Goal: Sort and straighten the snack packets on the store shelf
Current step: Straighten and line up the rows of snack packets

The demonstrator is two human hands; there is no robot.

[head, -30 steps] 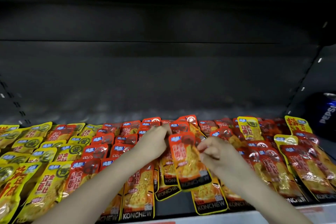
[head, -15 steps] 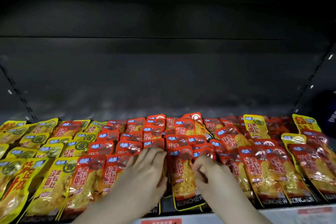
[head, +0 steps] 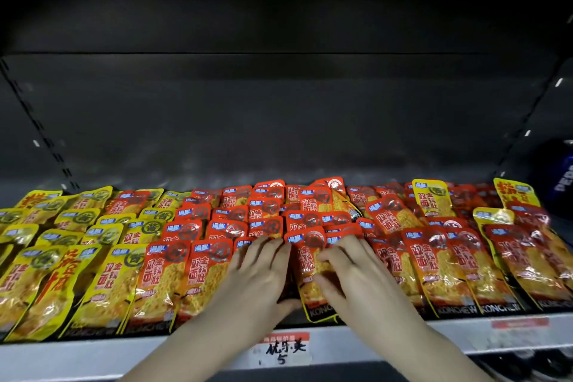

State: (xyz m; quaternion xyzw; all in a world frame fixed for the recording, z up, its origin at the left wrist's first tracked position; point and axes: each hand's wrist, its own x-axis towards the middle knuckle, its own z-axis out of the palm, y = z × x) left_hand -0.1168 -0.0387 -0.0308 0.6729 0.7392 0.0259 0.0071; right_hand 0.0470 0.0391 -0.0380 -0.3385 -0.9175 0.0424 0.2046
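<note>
Red snack packets fill the middle and right of the shelf in overlapping rows, yellow packets point(head: 102, 282) the left. My left hand point(head: 259, 276) lies flat, fingers straight, on red packets just left of centre. Beside it my right hand point(head: 350, 270) rests with fingers spread on the front red packet point(head: 307, 260), thumb on its lower half. That packet sits slightly askew, its bottom edge over the shelf front. Three stray yellow packets point(head: 432, 202) lie among the red ones at the right.
The white shelf edge point(head: 93, 353) carries a handwritten price tag point(head: 283, 347). The dark back panel point(head: 279, 118) rises behind the packets. A blue drink can point(head: 562, 177) stands at the far right. A strip of bare shelf lies behind the back row.
The red packet held up a second ago now lies in the front row. Both hands came down and forward onto the packets, and their fingers have flattened out.
</note>
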